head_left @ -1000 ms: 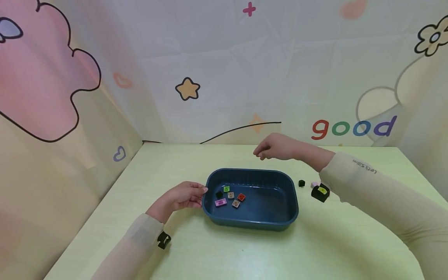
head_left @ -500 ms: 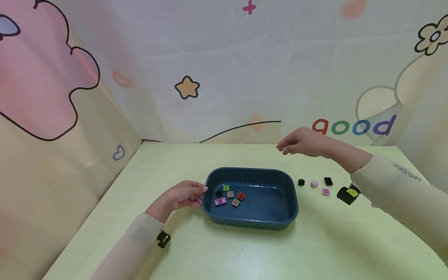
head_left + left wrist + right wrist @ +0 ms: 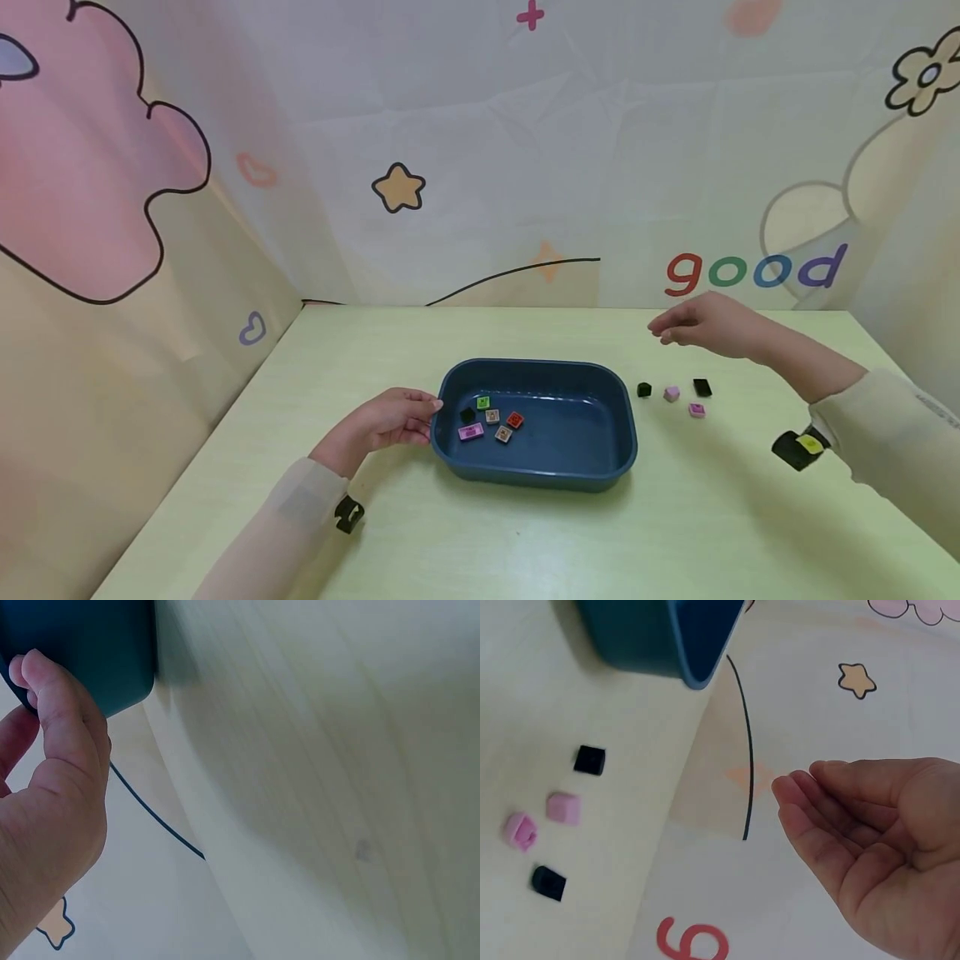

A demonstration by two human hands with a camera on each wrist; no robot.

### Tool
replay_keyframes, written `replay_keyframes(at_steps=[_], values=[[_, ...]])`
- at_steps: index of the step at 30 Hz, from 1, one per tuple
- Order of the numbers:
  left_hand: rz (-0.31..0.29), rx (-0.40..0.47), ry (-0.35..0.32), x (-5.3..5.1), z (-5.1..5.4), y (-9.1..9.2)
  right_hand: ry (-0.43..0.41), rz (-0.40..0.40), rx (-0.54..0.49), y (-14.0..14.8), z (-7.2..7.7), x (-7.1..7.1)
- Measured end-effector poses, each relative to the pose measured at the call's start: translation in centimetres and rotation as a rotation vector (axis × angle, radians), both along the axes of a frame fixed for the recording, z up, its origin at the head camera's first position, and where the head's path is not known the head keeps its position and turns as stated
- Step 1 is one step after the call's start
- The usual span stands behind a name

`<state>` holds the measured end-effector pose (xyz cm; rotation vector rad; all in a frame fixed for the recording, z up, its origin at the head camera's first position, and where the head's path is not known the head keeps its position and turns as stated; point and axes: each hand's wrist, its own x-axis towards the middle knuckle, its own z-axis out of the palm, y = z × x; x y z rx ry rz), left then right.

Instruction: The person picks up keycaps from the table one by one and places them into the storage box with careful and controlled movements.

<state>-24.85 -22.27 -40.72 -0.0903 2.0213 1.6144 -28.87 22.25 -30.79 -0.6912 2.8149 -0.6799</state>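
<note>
The left hand [image 3: 390, 419] pinched the near-left end of a blue bin [image 3: 532, 481], its thumb at the rim and its other fingers bent against the outer wall, so the bin stretched away to the right of those fingers. Inside, just right of them, sat a green block [image 3: 483, 402], a black block [image 3: 467, 415] and a purple block [image 3: 471, 432]; a little farther from the fingertips came two beige blocks [image 3: 492, 416] and a red block [image 3: 514, 420]. The right hand [image 3: 716, 325] hung above the table [image 3: 570, 542], fingers loosely curved, thumb close to the fingertips, with nothing in its hold. Four loose pieces lay on the table, lower in the head view than those fingertips and apart from them: a small black piece [image 3: 644, 389] to their left, a pale pink piece [image 3: 671, 393] slightly to their right, and a flat black piece [image 3: 702, 387] and a bright pink piece [image 3: 697, 410] farther right. From the right fingers, the bin stood to the left, nearer the person, untouched by that hand.
</note>
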Motion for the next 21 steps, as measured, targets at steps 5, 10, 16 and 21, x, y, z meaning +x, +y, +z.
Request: replay_keyframes(at_steps=[5, 10, 16, 21], values=[[0.001, -0.013, -0.004, 0.0, 0.0, 0.1, 0.015, -0.033, 0.008, 2.0, -1.7, 0.5], [-0.002, -0.035, 0.0, -0.1, 0.1, -0.1, -0.023, -0.05, 0.0, 3.5, -4.0, 0.8], [-0.01, -0.02, 0.002, -0.2, 0.0, -0.2, -0.077, -0.064, -0.005, 4.4, -6.1, 1.0], [-0.011, -0.016, -0.007, -0.1, -0.1, -0.1, -0.086, -0.079, 0.009, 4.8, -7.3, 1.5]])
